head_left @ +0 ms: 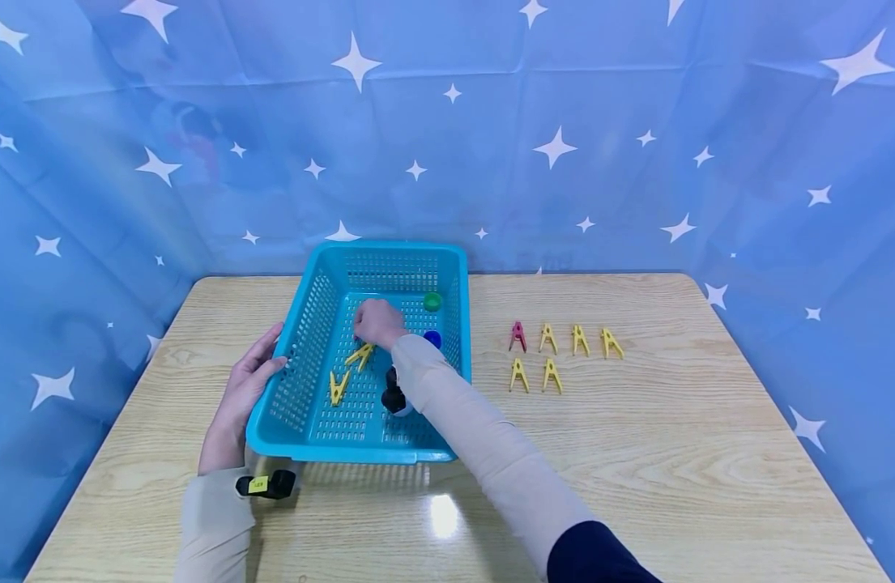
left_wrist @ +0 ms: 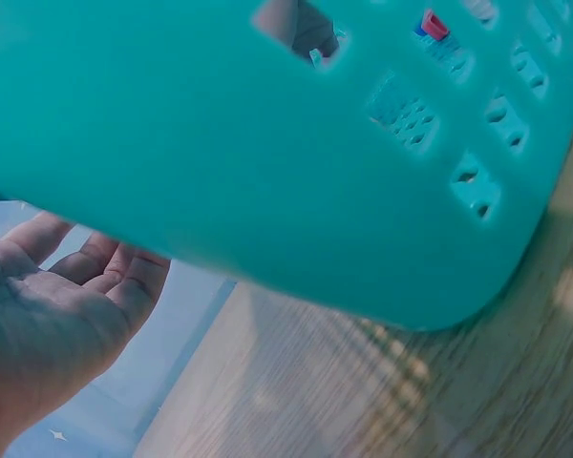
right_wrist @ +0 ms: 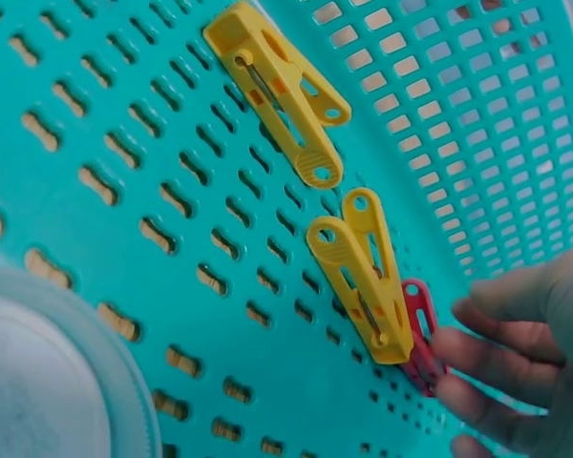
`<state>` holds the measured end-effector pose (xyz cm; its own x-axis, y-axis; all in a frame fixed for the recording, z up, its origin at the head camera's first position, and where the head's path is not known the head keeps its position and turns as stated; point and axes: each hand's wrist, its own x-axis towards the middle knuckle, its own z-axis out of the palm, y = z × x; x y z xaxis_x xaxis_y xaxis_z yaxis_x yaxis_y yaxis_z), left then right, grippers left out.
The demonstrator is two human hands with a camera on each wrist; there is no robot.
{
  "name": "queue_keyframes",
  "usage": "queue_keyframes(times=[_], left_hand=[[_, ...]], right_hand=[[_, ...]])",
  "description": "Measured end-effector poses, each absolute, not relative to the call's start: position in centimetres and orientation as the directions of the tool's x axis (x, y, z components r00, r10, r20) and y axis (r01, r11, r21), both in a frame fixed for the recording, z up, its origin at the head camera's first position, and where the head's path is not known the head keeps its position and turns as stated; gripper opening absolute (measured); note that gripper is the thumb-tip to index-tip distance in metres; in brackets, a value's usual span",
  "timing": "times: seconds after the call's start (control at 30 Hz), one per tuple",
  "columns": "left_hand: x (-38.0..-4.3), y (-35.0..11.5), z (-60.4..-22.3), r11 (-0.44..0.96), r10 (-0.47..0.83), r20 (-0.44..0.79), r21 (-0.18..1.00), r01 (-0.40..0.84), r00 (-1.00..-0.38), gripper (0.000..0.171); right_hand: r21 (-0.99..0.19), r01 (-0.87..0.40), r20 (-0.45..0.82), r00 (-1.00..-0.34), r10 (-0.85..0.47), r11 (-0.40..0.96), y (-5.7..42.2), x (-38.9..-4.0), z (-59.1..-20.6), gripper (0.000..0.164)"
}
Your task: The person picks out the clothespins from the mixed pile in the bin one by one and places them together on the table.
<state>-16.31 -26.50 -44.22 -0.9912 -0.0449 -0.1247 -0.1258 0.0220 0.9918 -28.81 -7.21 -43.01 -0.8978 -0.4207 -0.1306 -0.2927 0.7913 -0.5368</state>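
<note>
My left hand (head_left: pixel 243 389) grips the left rim of a turquoise plastic basket (head_left: pixel 458 279), thumb at the rim and fingers (left_wrist: pixel 138 281) along the outside. Inside the basket, my right hand (head_left: pixel 380 322) reaches low with parted fingers. Its fingertips are right at a red clothespin (right_wrist: pixel 423 348), which is partly hidden by a yellow clothespin (right_wrist: pixel 363 277) and the fingers. Another yellow clothespin (head_left: pixel 338 389) lies nearer the basket's front left. A green round cap (head_left: pixel 432 301) and a blue round cap (head_left: pixel 432 338) lie towards the right wall.
On the wooden table (head_left: pixel 680 453), right of the basket, stand two rows of clothespins: a red clothespin (head_left: pixel 517 336) and several yellow clothespins (head_left: pixel 580 340). A pale round thing (right_wrist: pixel 38 382) shows large in the right wrist view. A blue starry curtain (head_left: pixel 491 162) surrounds the table.
</note>
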Motion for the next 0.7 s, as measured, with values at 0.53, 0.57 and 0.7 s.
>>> queue_keyframes(times=[0.53, 0.57, 0.7], left_hand=[[-16.17, -26.45, -44.17, 0.022, -0.047, -0.119, 0.992, -0.121, -0.992, 0.055], [-16.15, -26.43, -44.16, 0.020, -0.047, -0.118, 0.993, -0.119, -0.992, 0.055], [-16.06, -26.38, -44.09, 0.019, -0.046, -0.111, 0.994, -0.112, -0.993, 0.055]], right_hand=[[-0.354, -0.277, -0.179, -0.918, -0.355, 0.893, -6.99, -29.14, -43.60, 0.021], [-0.356, -0.268, -0.175, -0.922, -0.345, 0.895, -7.00, -29.18, -43.65, 0.019], [-0.388, -0.202, -0.162, -0.946, -0.282, 0.899, -7.04, -29.33, -43.93, 0.008]])
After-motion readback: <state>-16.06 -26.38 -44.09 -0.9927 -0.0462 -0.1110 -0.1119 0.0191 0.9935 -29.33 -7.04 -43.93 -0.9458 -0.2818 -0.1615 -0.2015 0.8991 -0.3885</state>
